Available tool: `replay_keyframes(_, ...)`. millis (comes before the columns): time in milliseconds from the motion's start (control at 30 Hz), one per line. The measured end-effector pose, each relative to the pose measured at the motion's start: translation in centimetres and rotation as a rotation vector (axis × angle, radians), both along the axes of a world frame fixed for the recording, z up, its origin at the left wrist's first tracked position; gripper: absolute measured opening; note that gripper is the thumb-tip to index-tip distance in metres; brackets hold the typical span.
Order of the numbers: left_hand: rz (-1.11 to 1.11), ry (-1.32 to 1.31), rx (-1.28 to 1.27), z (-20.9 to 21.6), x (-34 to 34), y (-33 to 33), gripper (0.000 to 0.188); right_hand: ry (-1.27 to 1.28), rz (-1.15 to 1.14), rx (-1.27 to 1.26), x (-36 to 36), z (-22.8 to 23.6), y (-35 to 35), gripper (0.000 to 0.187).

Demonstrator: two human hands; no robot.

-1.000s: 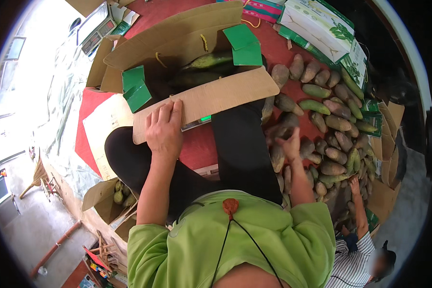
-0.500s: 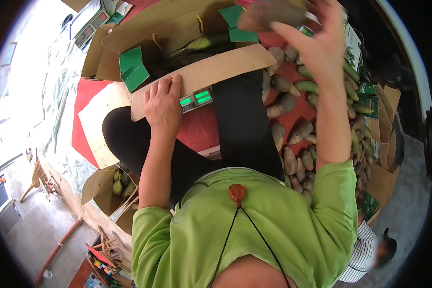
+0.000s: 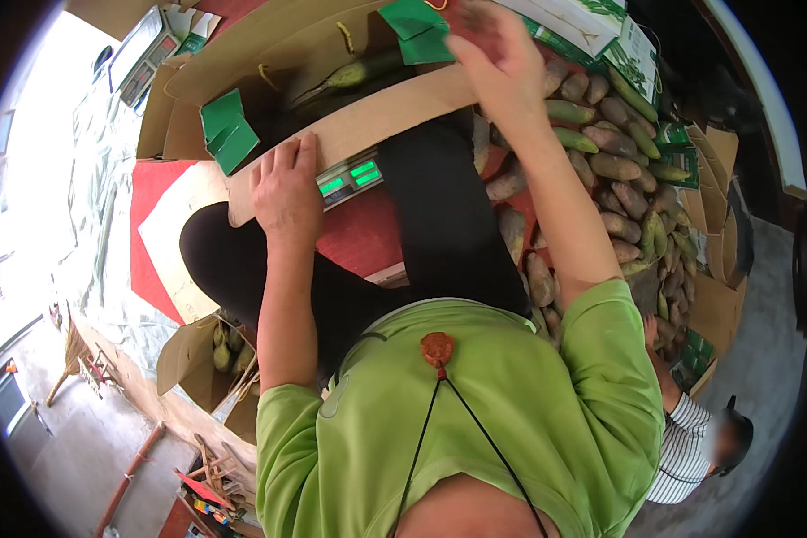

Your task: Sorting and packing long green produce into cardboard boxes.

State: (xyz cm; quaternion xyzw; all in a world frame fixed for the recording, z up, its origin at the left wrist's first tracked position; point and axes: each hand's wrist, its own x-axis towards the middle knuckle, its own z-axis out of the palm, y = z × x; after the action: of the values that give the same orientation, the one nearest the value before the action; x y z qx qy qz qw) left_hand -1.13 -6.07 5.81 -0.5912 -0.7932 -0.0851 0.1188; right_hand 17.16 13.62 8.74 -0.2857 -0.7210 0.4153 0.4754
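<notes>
My left hand (image 3: 287, 186) rests its fingers over the front flap (image 3: 368, 121) of an open cardboard box, holding its left part. At the flap's right end, my right hand (image 3: 508, 76) is raised with its thumb apart from the fingers. Its fingertips are blurred, and nothing shows in it. Inside the box lies a long green vegetable (image 3: 345, 75) with a thin tapering end; darker shapes beside it are hard to make out. A scale with a lit green display (image 3: 350, 179) shows under the flap, between my legs.
Many long purplish and green vegetables (image 3: 614, 166) are heaped on my right. Behind them stand green-and-white cartons (image 3: 632, 58). Another scale (image 3: 148, 58) is at far left; a box of vegetables (image 3: 188, 359) sits by my left leg. A person in stripes (image 3: 681, 462) reaches toward the heap.
My right hand has moved left and down toward the box; the dark vegetable it held no longer shows in it. My left hand stays on the flap. The striped person's arm has come into view.
</notes>
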Motion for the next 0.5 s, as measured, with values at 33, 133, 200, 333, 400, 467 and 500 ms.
replay_keyframes(33, 0.012, 0.001, -0.010, 0.1, 0.0, 0.0, 0.033, 0.035, -0.069, -0.094, 2.1, -1.8, -0.1, 0.038)
replay_keyframes(133, 0.015, 0.006, -0.030, 0.1, 0.1, 0.1, 0.033, -0.161, -0.237, -0.204, 9.5, -7.7, -0.4, 0.032)
replay_keyframes(200, 0.008, 0.002, -0.027, 0.2, 0.3, 0.3, 0.033, -0.386, -0.326, -0.269, 14.6, -12.6, -2.5, 0.029)
replay_keyframes(333, 0.018, -0.008, -0.034, 0.1, 0.3, 0.3, 0.032, -0.747, -0.307, -0.470, 22.9, -23.1, -9.9, 0.027)
replay_keyframes(400, 0.046, -0.039, -0.017, -0.1, 0.1, 0.0, 0.033, -0.940, -0.288, -0.584, 24.6, -25.4, -13.5, 0.029)
replay_keyframes(467, 0.033, -0.023, 0.027, 0.0, 0.4, -0.1, 0.040, -1.015, -0.307, -0.668, 24.2, -24.5, -16.6, 0.030)
replay_keyframes(500, 0.018, -0.021, 0.031, 0.4, 0.7, 0.1, 0.040, -1.091, -0.267, -0.779, 23.6, -22.5, -17.3, 0.031)
